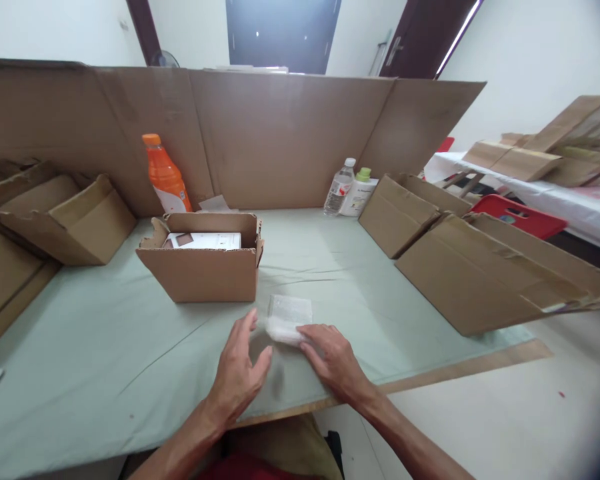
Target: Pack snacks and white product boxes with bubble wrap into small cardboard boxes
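White packet (289, 318): flat on tabletop (105, 347), at 12 o'clock of right hand (330, 353), whose fingertips touch its near edge; left hand (240, 370) open, just beside at 8 o'clock.

The green cloth (105, 347) lies open to the left of the left hand (237, 373) and to the right of the right hand (333, 360). Directly ahead, the open carton (205, 273) blocks the centre-left path. A clear lane runs past its right side to the cardboard screen (280, 140). The flattened cartons (480, 280) close the right side; the stacked cartons (65, 220) close the left.
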### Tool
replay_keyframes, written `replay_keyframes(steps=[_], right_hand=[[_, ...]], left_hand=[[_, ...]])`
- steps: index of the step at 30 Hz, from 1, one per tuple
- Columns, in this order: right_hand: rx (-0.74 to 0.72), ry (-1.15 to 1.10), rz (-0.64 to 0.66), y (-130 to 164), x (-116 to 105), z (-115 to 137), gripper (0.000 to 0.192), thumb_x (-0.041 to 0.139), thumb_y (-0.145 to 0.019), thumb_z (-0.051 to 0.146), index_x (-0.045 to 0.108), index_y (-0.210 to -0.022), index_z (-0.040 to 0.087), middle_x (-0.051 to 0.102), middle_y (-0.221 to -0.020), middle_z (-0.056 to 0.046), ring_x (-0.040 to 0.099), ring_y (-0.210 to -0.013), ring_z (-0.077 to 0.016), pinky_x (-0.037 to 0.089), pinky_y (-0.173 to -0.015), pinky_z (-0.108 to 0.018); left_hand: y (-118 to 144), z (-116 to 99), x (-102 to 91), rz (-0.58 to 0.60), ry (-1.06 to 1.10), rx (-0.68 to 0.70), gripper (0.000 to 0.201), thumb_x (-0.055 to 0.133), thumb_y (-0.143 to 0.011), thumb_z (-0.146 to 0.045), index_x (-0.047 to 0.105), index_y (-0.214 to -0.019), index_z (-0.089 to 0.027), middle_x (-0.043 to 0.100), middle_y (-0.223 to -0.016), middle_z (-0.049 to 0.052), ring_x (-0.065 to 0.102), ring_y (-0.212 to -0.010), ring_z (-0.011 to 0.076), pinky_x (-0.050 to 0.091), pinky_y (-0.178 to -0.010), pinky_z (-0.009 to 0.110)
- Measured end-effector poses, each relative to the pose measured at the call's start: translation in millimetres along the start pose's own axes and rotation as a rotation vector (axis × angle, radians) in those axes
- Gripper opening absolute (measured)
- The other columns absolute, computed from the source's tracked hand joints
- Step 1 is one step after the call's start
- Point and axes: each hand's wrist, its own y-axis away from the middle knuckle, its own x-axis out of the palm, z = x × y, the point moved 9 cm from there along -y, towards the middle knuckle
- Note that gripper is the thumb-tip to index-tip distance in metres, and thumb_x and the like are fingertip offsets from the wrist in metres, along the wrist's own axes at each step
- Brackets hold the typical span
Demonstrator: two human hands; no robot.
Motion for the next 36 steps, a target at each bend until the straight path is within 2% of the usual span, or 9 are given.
replay_keyframes(steps=[5, 11, 18, 21, 23, 28, 31, 34, 36], right_hand=[[0.349, -0.438, 0.093, 9, 14, -9, 0.027, 0.058, -0.091, 0.037, 0.07, -0.109, 0.021, 0.075, -0.107, -0.007, 0.068, -0.097, -0.0241, 0.053, -0.089, -0.036], [0.406, -0.847, 0.236, 23, 49, 25, 0.034, 0.057, -0.093, 0.044, 0.069, -0.111, 0.018, 0.073, -0.096, -0.005, 0.068, -0.085, -0.0203, 0.055, -0.075, -0.03], [0.142, -0.249, 0.057, 5, 8, 31, 0.034, 0.067, -0.087, 0.045, 0.07, -0.112, 0.022, 0.069, -0.113, -0.012, 0.063, -0.105, -0.0283, 0.048, -0.093, -0.043], [0.134, -0.393, 0.146, -6, 6, 38, 0.058, 0.072, -0.081, 0.055, 0.061, -0.128, 0.023, 0.068, -0.116, -0.01, 0.064, -0.098, -0.0246, 0.052, -0.087, -0.037], [0.165, -0.513, 0.177, -12, 11, 42, 0.046, 0.07, -0.081, 0.055, 0.066, -0.114, 0.023, 0.07, -0.099, -0.006, 0.063, -0.086, -0.0209, 0.053, -0.08, -0.032], [0.377, -0.822, 0.083, -15, 26, 27, 0.037, 0.069, -0.082, 0.057, 0.062, -0.09, 0.021, 0.061, -0.075, 0.0, 0.057, -0.068, -0.0165, 0.05, -0.064, -0.027], [0.376, -0.873, 0.176, -16, 29, 25, 0.043, 0.074, -0.078, 0.057, 0.063, -0.098, 0.021, 0.066, -0.089, -0.005, 0.063, -0.082, -0.0202, 0.052, -0.074, -0.03], [0.313, -0.889, 0.302, -20, 24, 33, 0.078, 0.081, -0.069, 0.057, 0.054, -0.134, 0.025, 0.065, -0.12, -0.011, 0.063, -0.107, -0.0262, 0.051, -0.087, -0.035], [0.266, -0.782, 0.418, -22, 25, 43, 0.075, 0.082, -0.068, 0.053, 0.056, -0.133, 0.025, 0.068, -0.116, -0.008, 0.064, -0.099, -0.0244, 0.051, -0.082, -0.033]], left_hand=[[40, 28, 14.1, 0.032, 0.724, -0.51, 0.073, 0.063, -0.079, -0.037, 0.036, -0.143, -0.016, 0.051, -0.143, 0.021, 0.056, -0.129, 0.03, 0.051, -0.1, 0.045], [43, 15, 31.7, 0.077, 0.931, -0.51, 0.054, 0.068, -0.068, -0.024, 0.06, -0.121, -0.016, 0.07, -0.117, 0.01, 0.063, -0.114, 0.0252, 0.047, -0.101, 0.037], [40, 1, 5.8, 0.067, 0.666, -0.348, 0.039, 0.063, -0.075, -0.026, 0.063, -0.112, -0.015, 0.071, -0.107, 0.007, 0.063, -0.102, 0.022, 0.049, -0.091, 0.031], [35, -16, -0.5, 0.186, 0.402, -0.229, 0.027, 0.059, -0.076, -0.021, 0.066, -0.102, -0.016, 0.07, -0.094, 0.004, 0.062, -0.087, 0.0191, 0.049, -0.077, 0.026], [33, -23, -2.2, 0.231, 0.294, -0.184, 0.022, 0.06, -0.077, -0.022, 0.066, -0.097, -0.016, 0.069, -0.088, 0.003, 0.06, -0.081, 0.018, 0.047, -0.072, 0.025], [30, -20, -3.6, 0.251, 0.455, -0.155, 0.047, 0.063, -0.075, -0.026, 0.059, -0.121, -0.018, 0.067, -0.105, 0.004, 0.059, -0.091, 0.0198, 0.047, -0.079, 0.027], [31, -3, -3.1, 0.31, 0.34, -0.209, 0.033, 0.054, -0.074, -0.017, 0.064, -0.105, -0.016, 0.064, -0.088, 0.0, 0.054, -0.077, 0.0147, 0.043, -0.068, 0.023], [31, 0, -5.4, 0.38, 0.216, -0.189, 0.026, 0.049, -0.071, -0.011, 0.064, -0.091, -0.017, 0.058, -0.076, -0.004, 0.048, -0.068, 0.0118, 0.037, -0.06, 0.021], [29, -5, -6.0, 0.447, 0.158, -0.146, 0.022, 0.05, -0.07, -0.011, 0.063, -0.087, -0.017, 0.056, -0.072, -0.005, 0.046, -0.064, 0.0106, 0.033, -0.056, 0.021]])
